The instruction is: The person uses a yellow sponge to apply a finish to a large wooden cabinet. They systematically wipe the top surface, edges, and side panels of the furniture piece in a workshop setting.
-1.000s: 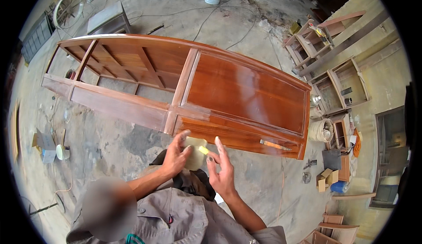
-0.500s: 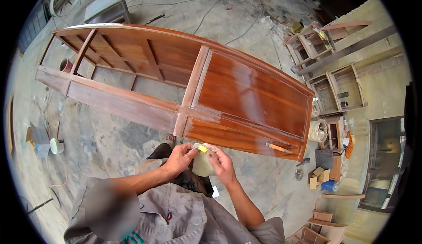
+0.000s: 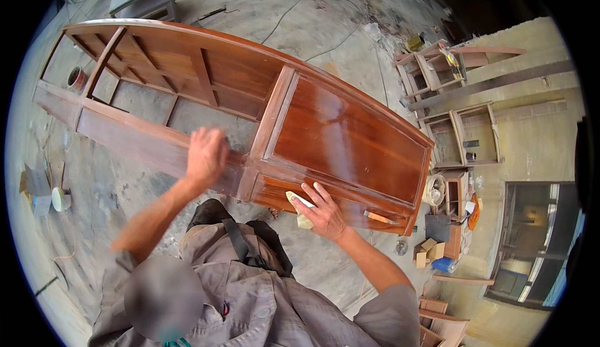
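A long reddish-brown wooden furniture frame point(image 3: 278, 117) lies across the view, with a glossy panel point(image 3: 350, 144) at its right end. My right hand point(image 3: 325, 214) is at the near lower board point(image 3: 275, 191), fingers extended over a folded pale-yellow piece of sandpaper point(image 3: 304, 221). The sandpaper is pinned under the thumb side, and its lower part hangs below the board's edge. At the near rail point(image 3: 134, 122), left of the upright post, is my left hand point(image 3: 207, 158). Motion smears its fingers, so their grip is unclear.
A wooden-handled brush or scraper point(image 3: 380, 218) rests on the board right of my right hand. Unfinished wooden frames point(image 3: 459, 136) and cardboard boxes point(image 3: 428, 253) stand along the right wall. A white bucket point(image 3: 61, 199) is at left. Cables point(image 3: 287, 25) cross the concrete floor.
My hands have parted from the sandpaper held between them. The left moved up and left to the rail; the right carried the sandpaper to the lower board. The view shifted slightly.
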Motion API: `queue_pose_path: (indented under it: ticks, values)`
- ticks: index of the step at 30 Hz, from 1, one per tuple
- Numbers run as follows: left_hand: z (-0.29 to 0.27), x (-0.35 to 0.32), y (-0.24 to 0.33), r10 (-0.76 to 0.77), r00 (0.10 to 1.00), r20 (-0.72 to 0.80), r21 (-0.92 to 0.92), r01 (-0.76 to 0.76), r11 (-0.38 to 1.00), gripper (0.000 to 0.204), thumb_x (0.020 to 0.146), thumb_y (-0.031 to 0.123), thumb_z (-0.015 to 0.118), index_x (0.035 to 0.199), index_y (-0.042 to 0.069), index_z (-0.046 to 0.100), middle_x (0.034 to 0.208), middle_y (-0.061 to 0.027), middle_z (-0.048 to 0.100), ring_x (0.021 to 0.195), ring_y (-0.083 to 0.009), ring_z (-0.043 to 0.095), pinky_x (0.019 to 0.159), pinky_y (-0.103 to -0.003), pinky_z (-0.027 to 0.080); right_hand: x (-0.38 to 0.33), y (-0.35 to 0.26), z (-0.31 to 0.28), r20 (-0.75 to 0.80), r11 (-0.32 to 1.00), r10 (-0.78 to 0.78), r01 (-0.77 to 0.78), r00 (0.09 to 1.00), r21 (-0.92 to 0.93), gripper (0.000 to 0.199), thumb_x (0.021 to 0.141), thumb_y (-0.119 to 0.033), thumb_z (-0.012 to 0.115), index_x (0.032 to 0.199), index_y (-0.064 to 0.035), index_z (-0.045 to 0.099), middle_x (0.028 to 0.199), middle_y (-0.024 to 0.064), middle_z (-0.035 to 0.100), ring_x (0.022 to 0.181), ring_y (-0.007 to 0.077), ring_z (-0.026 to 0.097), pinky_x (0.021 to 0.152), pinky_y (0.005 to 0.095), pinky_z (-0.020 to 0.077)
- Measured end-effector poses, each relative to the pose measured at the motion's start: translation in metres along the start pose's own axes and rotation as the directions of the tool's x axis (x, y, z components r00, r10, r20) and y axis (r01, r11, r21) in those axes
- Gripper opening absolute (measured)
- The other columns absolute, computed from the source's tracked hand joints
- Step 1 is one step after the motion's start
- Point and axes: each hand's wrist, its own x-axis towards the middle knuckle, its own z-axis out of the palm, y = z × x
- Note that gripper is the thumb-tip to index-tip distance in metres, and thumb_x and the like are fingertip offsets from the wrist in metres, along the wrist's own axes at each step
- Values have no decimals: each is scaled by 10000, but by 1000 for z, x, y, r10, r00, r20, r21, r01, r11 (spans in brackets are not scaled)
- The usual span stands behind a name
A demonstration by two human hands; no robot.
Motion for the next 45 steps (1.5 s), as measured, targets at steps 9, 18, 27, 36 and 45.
queue_pose_path:
  ticks: [9, 18, 27, 36, 45]
  values:
    - [23, -6, -38, -54, 997, -48, 225, 64, 972, 177, 1038, 171, 599, 959, 55, 707, 868, -131, 721, 933, -312, 661, 1054, -454, 460, -36, 92, -35, 418, 977, -210, 207, 884, 55, 845, 786, -85, 782, 1586, -110, 511, 1507, 113, 627, 1561, 313, 420, 1319, 602, 258]
    - [26, -10, -40, -122, 993, -4, 189, 120, 975, 227, 1021, 135, 590, 818, 46, 635, 766, -127, 635, 818, -314, 593, 925, -424, 459, 58, 65, 10, 283, 923, -370, 384, 885, 9, 818, 807, -110, 759, 1579, -50, 492, 1543, 140, 593, 1560, 358, 403, 1317, 625, 226]
    - [32, -7, -39, -126, 992, 2, 264, 121, 957, 301, 1032, 218, 576, 778, 68, 636, 761, -132, 686, 832, -298, 627, 904, -411, 458, 67, 52, 25, 215, 934, -348, 356, 912, 3, 775, 855, -83, 682, 1593, -13, 457, 1570, 147, 563, 1569, 389, 368, 1309, 662, 197]
    - [29, -8, -39, -140, 990, 2, 252, 134, 958, 297, 1036, 206, 572, 779, 74, 638, 733, -122, 646, 825, -297, 619, 922, -412, 461, 53, 53, 16, 265, 937, -328, 348, 907, -34, 777, 854, -92, 693, 1586, 11, 454, 1538, 168, 598, 1555, 419, 391, 1292, 671, 240]
    - [28, -9, -40, -168, 986, 11, 281, 158, 947, 279, 1035, 189, 571, 791, 66, 625, 753, -130, 617, 826, -311, 605, 934, -416, 462, -87, 122, -50, 498, 939, -275, 341, 823, -45, 780, 874, -140, 705, 1591, 12, 440, 1644, 213, 463, 1577, 447, 331, 1282, 684, 240]
